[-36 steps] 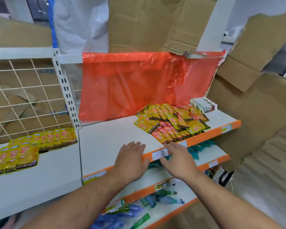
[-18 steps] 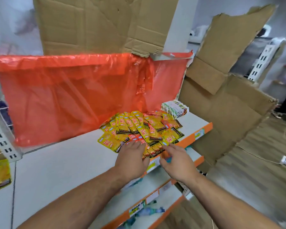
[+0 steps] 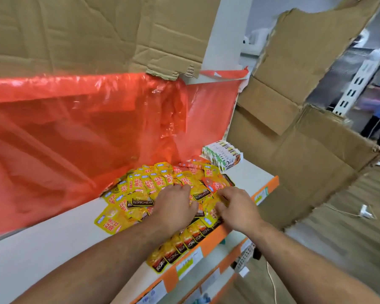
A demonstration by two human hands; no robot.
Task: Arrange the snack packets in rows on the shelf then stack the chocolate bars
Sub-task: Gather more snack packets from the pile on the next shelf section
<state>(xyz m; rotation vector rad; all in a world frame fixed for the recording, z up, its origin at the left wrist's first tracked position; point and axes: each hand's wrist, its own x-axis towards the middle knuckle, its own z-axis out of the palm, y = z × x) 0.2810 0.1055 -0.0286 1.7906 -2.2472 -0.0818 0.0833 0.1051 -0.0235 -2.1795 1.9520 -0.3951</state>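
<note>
Right now both our hands sit on the heap of snack packets [image 3: 162, 181] at the shelf [image 3: 53, 249] front. Left hand [image 3: 176, 207] and right hand [image 3: 237, 208] lie knuckles-up with fingers bent into the foil, though we cannot tell whether either has pinched a packet. Packets at 5 o'clock overhang the orange lip [image 3: 272, 185]; a careless sweep could tip them off. We count one heap, several dozen packets perhaps, and one block of chocolate bars [image 3: 223, 154] at 2 o'clock.

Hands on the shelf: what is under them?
Overlapping yellow snack packets on the white shelf lie under the left hand and right hand. Those beneath the palms are covered, so whether either hand has a grip on one is unclear.
</note>
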